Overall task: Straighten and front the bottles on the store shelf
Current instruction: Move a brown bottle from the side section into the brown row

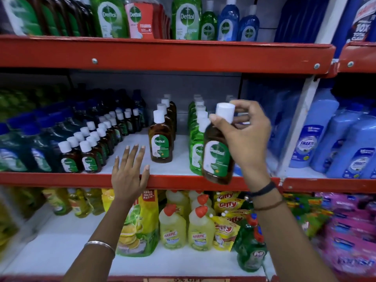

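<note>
My right hand (246,139) grips a brown Dettol bottle (217,157) by its white cap and neck, holding it in the air in front of the middle shelf's red edge (61,178), label facing me, slightly tilted. My left hand (129,171) is open with fingers spread, resting over the shelf edge. On the shelf behind stands a row of brown Dettol bottles (160,143), a row of green bottles (196,151) to its right, and two rows of small brown bottles (89,157) to its left.
Dark teal bottles (24,157) fill the shelf's left end, blue bottles (333,143) the neighbouring bay. The upper shelf (183,55) carries large Dettol bottles. Below stand yellow Harpic bottles (173,228), Giffy pouches (227,204) and a green Pril bottle (251,247).
</note>
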`<state>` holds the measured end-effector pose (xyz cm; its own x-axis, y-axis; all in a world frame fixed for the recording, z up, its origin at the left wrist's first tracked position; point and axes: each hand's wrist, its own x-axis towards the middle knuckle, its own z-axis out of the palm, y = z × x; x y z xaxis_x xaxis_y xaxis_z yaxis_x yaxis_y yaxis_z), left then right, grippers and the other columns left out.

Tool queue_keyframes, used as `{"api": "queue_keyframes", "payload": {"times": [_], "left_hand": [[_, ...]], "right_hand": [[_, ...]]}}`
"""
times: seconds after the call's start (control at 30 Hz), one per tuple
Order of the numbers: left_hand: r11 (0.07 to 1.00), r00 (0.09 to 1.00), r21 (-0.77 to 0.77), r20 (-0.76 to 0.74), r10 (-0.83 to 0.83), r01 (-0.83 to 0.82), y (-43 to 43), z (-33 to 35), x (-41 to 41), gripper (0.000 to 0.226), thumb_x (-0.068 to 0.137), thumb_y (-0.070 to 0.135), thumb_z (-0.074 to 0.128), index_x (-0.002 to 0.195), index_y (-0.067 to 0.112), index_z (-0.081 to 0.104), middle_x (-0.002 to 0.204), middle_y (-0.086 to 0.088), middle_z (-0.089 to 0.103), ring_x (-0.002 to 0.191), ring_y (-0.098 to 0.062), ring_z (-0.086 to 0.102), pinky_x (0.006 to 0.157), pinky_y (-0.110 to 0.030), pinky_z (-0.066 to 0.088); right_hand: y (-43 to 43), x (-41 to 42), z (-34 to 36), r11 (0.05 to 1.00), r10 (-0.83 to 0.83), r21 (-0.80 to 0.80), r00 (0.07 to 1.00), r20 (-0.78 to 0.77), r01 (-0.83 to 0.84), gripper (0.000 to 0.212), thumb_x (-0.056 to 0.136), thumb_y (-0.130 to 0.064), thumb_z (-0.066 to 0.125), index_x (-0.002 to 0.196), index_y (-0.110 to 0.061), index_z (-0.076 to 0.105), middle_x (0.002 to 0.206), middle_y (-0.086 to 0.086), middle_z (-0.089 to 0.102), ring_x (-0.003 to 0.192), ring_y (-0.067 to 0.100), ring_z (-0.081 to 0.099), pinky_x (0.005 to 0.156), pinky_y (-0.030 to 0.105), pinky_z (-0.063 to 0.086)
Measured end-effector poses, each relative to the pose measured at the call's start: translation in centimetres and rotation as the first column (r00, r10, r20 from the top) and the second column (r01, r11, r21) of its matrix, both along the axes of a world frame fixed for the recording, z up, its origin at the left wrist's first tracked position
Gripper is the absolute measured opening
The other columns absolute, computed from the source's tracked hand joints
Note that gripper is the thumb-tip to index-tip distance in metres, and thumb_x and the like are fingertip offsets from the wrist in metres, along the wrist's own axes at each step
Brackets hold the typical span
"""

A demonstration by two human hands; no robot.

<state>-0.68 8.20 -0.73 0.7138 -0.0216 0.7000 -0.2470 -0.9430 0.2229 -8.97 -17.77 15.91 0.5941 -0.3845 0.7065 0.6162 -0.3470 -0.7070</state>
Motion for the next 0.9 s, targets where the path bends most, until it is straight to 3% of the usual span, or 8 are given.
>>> {"api": "queue_keyframes", "payload": {"times": [0.13,0.27,0.4,0.6,0.8,0.9], "left_hand": [[1.000,1.000,0.007,0.025,0.015,-0.016,2.1,-0.2,0.2,0.059,0.097,0.043,0.030,0.148,0.015,0.040,0.147,-0.016,0.049,0.140,-0.036,0.039,0.109,-0.058,0.034],[0.999,0.998,0.043,0.066,0.002,-0.005,3.3,-0.3,0.6,0.059,0.101,0.047,0.023,0.147,0.015,0.040,0.146,-0.016,0.050,0.139,-0.036,0.042,0.107,-0.058,0.036],[0.999,0.992,0.049,0.130,0.005,-0.012,3.3,-0.7,0.9,0.057,0.100,0.045,0.025,0.147,0.018,0.041,0.148,-0.012,0.050,0.139,-0.032,0.041,0.108,-0.055,0.037],[0.997,0.984,0.075,0.179,-0.018,0.004,3.5,-1.0,1.2,0.055,0.099,0.042,0.027,0.147,0.018,0.042,0.147,-0.010,0.050,0.141,-0.029,0.038,0.108,-0.055,0.038],[0.999,0.993,0.038,0.110,-0.043,0.039,3.1,-0.6,0.9,0.054,0.097,0.040,0.033,0.146,0.018,0.044,0.146,-0.008,0.052,0.138,-0.029,0.043,0.105,-0.054,0.041],[0.986,0.992,-0.125,0.077,-0.097,0.106,2.1,0.5,0.2,0.051,0.099,0.039,0.032,0.143,0.018,0.047,0.143,-0.006,0.054,0.120,-0.027,0.060,0.086,-0.044,0.053]], "right_hand": [[6.2,2.4,0.2,0.995,0.096,-0.013,0.995,-0.025,-0.097,0.037,0.066,-0.029,0.084,0.095,-0.023,0.061,0.084,-0.017,0.062,0.072,-0.003,0.060,0.062,0.016,0.050],[10.4,5.7,-1.5,0.990,0.134,-0.028,0.987,-0.094,-0.137,0.039,0.066,-0.030,0.083,0.097,-0.020,0.061,0.087,-0.009,0.066,0.077,0.008,0.064,0.069,0.031,0.056],[12.1,8.2,-3.7,0.991,0.112,-0.054,0.979,-0.171,-0.123,0.040,0.067,-0.033,0.082,0.100,-0.021,0.063,0.086,-0.012,0.065,0.075,0.003,0.061,0.067,0.024,0.052],[13.1,9.9,-5.0,0.994,0.056,-0.083,0.977,-0.207,-0.075,0.042,0.067,-0.036,0.081,0.103,-0.021,0.066,0.095,-0.005,0.072,0.080,0.008,0.066,0.073,0.031,0.057],[12.8,8.9,-5.6,0.985,0.152,-0.053,0.968,-0.202,-0.166,0.038,0.086,-0.031,0.067,0.119,-0.014,0.061,0.112,0.000,0.068,0.097,0.008,0.063,0.088,0.024,0.053],[12.4,6.8,-6.9,0.983,0.181,0.025,0.956,-0.231,-0.180,0.044,0.095,-0.038,0.050,0.132,-0.015,0.050,0.129,-0.005,0.056,0.114,0.001,0.052,0.095,0.010,0.040]]}}
